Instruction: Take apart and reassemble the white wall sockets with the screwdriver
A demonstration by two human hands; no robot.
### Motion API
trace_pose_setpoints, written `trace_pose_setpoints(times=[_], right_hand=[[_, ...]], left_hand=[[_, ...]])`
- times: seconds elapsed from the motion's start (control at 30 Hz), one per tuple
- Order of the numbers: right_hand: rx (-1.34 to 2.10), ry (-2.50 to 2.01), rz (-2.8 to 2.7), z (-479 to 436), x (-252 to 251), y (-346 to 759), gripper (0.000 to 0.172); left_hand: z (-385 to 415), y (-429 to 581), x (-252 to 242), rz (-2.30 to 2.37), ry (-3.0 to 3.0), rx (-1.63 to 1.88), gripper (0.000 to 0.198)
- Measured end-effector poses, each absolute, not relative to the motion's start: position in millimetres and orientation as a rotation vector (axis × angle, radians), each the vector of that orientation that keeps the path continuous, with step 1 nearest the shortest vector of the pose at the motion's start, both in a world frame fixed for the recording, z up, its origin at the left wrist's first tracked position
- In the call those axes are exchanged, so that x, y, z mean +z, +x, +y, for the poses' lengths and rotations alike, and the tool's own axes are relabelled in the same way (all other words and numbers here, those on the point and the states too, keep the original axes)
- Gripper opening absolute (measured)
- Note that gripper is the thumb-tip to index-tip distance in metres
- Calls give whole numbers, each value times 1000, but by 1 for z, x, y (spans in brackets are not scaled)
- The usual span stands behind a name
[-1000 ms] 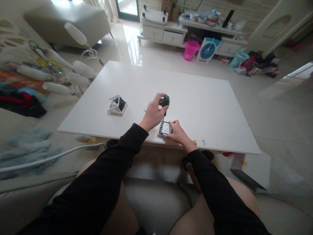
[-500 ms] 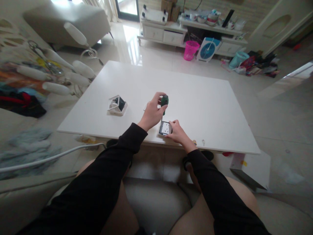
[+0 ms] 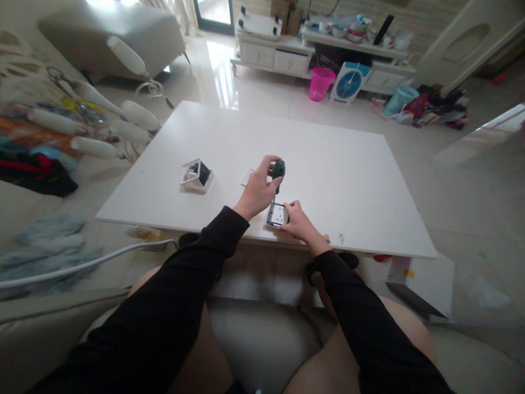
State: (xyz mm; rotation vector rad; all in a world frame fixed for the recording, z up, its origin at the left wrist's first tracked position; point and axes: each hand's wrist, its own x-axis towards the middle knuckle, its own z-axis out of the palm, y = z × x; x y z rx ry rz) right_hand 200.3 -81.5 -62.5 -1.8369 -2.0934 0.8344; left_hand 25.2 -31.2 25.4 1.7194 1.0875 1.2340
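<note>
My left hand (image 3: 260, 187) is closed around the green handle of a screwdriver (image 3: 278, 171), held upright with its shaft pointing down. The shaft reaches the upper left part of a wall socket (image 3: 278, 215), white with a dark frame, lying near the table's front edge. Whether the tip sits on a screw is too small to tell. With thumb and fingers, my right hand (image 3: 298, 221) grips the socket from its right side. A white flat piece (image 3: 248, 178), perhaps a cover frame, lies partly hidden behind my left hand.
On the white table (image 3: 336, 175), a white box-like piece with dark parts (image 3: 197, 176) stands to the left. Small items (image 3: 341, 238) lie at the front edge, right of my hand. Beyond stand a pink basket (image 3: 320, 83) and a blue fan (image 3: 350, 82).
My left hand and the screwdriver have shifted slightly to the right, showing more of the white flat piece behind. My right hand stays on the socket.
</note>
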Motion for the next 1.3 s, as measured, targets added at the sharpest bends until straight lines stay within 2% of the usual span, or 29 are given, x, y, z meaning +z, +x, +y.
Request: trace_pose_setpoints(times=[0.4, 0.63, 0.77, 1.03, 1.2, 1.3], right_hand=[[834, -1806, -2085, -81, -66, 203, 68], [849, -1803, -2092, -81, -63, 203, 71], [853, -1821, -2098, -82, -60, 202, 71], [849, -1821, -2089, -81, -63, 203, 69], [854, -1820, -2082, -81, -61, 202, 70], [857, -1822, -2089, -82, -59, 201, 67]], left_hand=[[-32, 20, 28, 910, 1906, 1101, 50], [-40, 25, 37, 972, 1986, 1157, 24], [-40, 22, 40, 1033, 1966, 1213, 21], [-36, 17, 44, 955, 1935, 1154, 36], [-38, 20, 45, 942, 2011, 1194, 11], [-39, 21, 45, 962, 2022, 1241, 13]])
